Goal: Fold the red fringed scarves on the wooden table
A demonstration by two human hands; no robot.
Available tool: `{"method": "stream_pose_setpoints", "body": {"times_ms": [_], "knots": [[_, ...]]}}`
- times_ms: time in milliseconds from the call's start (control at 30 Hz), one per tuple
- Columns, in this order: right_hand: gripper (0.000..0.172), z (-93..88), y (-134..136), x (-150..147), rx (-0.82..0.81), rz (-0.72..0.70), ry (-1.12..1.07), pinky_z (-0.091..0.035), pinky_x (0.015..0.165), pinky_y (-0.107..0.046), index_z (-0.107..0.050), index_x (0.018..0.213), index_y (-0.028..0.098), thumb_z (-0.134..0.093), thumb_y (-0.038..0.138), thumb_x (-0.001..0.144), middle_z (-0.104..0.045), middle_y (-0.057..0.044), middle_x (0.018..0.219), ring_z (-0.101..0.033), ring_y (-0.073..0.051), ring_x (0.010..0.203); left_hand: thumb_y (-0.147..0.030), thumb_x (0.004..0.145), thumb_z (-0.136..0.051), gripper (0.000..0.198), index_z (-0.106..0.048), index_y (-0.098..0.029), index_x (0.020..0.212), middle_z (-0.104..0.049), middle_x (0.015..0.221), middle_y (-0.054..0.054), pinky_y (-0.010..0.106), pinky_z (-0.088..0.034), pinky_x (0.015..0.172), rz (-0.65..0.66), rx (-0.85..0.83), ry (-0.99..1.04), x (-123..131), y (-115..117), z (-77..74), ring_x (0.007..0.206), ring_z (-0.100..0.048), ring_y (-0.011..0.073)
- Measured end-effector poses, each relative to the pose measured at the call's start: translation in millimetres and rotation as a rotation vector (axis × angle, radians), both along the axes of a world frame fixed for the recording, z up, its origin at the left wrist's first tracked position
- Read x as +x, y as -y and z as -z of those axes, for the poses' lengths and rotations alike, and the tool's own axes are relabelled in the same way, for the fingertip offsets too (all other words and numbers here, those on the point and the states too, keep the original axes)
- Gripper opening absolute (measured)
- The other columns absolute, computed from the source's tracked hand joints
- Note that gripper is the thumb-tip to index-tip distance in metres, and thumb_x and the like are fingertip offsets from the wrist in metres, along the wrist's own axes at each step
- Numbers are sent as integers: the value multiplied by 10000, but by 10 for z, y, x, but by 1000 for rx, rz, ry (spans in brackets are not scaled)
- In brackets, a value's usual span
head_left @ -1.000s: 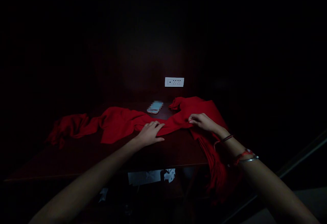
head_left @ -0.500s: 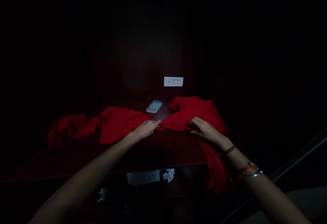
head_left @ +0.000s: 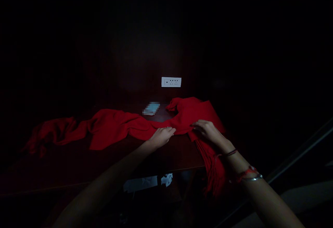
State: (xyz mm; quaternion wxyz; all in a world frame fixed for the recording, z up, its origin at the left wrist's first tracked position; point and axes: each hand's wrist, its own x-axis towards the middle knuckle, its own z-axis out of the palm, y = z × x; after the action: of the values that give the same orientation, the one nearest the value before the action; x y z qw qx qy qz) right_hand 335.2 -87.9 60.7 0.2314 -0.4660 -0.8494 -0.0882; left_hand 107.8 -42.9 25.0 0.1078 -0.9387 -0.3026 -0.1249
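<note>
A long red cloth [head_left: 111, 125], perhaps a shawl or scarf, stretches in loose folds across a dark table [head_left: 145, 155]. Its right end is bunched wider and hangs over the front edge in fringe-like folds. Near the middle, my left hand [head_left: 163, 136] is closed on the cloth's near edge. A short way to the right, my right hand [head_left: 208, 130] pinches the cloth between thumb and fingers. Bracelets circle the right wrist. Much of the scene is too dark to make out.
Behind the cloth lies a flat, light, blurred-out object [head_left: 151, 108], phone-like in shape. A white socket panel [head_left: 171, 82] is fixed to the dark wall above. Under the table edge show pale paper-like pieces [head_left: 142, 184]. A pale slanted edge [head_left: 299, 155] runs at the right.
My left hand has moved right along the cloth, closer to my right hand. The right hand's fingers have closed on the cloth. The view has shifted slightly.
</note>
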Motion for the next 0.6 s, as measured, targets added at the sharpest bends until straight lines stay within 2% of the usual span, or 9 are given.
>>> {"method": "stream_pose_setpoints", "body": {"times_ms": [167,300,400,467,533,600], "knots": [[173,125,99,35,-18,-20,41,-390,657,-231,-570,794,153,-398,173,801,-545,-61,778,-492,-133,723,-117,812,-341,205,-512,-140,923,-593,831,91,271,-408,639,128,34,-89,-123,61,75,765,-562,182],[171,203,122,14,4,-6,73,-380,661,-243,-548,761,152,-381,151,800,-520,-58,753,-463,-134,715,-276,851,-306,265,-546,-168,874,-601,836,62,264,-402,693,183,-59,-15,-221,-1,-65,795,-554,170],[162,227,116,7,14,-14,85,-374,663,-246,-540,772,160,-381,144,797,-511,-53,761,-451,-136,722,-282,866,-234,329,-538,-166,918,-579,946,56,269,-361,802,82,-137,256,-179,-313,-197,892,-516,156],[156,233,118,7,19,-16,90,-371,662,-247,-538,774,163,-384,145,796,-508,-51,765,-446,-138,726,-310,833,-330,292,-516,-139,978,-556,1004,80,281,-350,823,-34,-233,437,-76,-586,-206,939,-491,172],[152,237,131,9,29,-9,85,-370,664,-248,-536,771,163,-387,144,796,-508,-53,767,-445,-140,731,-356,722,-510,354,-513,-130,994,-584,933,74,283,-392,750,-99,-498,475,62,-832,-151,859,-525,183],[151,245,153,10,44,2,72,-369,658,-248,-532,762,164,-386,140,796,-509,-53,761,-443,-140,724,-305,631,-597,316,-563,-121,885,-610,772,39,269,-416,659,-90,-715,496,200,-1017,-82,723,-549,169]]}}
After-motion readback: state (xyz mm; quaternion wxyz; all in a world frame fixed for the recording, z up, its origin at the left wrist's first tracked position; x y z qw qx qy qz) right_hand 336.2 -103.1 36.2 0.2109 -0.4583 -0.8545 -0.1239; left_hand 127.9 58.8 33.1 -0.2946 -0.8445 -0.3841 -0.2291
